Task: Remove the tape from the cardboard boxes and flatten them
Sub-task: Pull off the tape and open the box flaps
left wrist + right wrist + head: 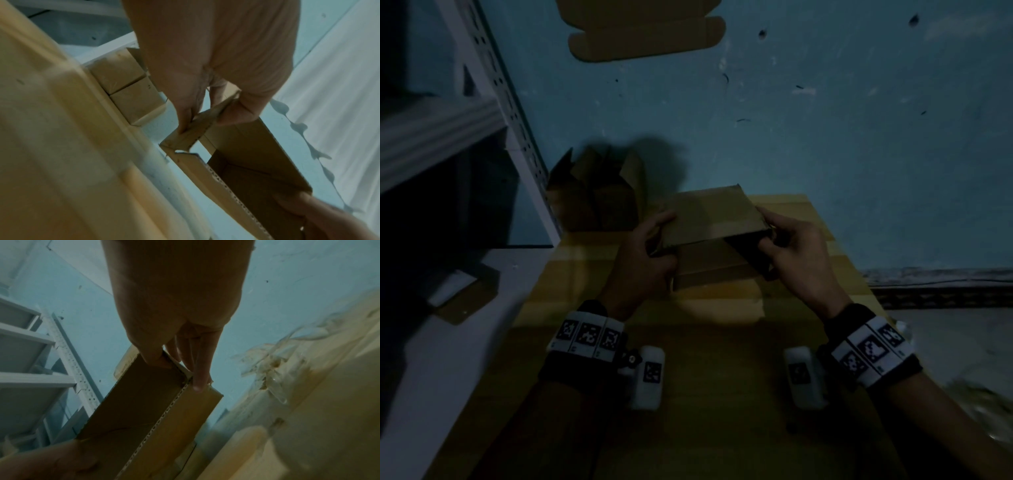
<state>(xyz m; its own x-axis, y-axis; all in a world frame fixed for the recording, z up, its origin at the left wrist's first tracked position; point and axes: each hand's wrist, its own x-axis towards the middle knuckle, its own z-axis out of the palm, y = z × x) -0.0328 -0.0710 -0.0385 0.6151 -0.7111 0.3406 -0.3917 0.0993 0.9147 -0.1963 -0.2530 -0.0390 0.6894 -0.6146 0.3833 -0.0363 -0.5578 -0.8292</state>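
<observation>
No writing is legible (the light is dim). Above the table (722, 377), the cardboard box (709, 219) is held open-ended and empty: the left hand (650, 253) pinches its left edge, the right hand (794, 246) its right corner. An open-flapped box (595, 198) stands behind-left, beside the shelf rack (517, 137).

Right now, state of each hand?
Left hand: gripping the left end of the cardboard box.
Right hand: pinching the box's right end.
</observation>
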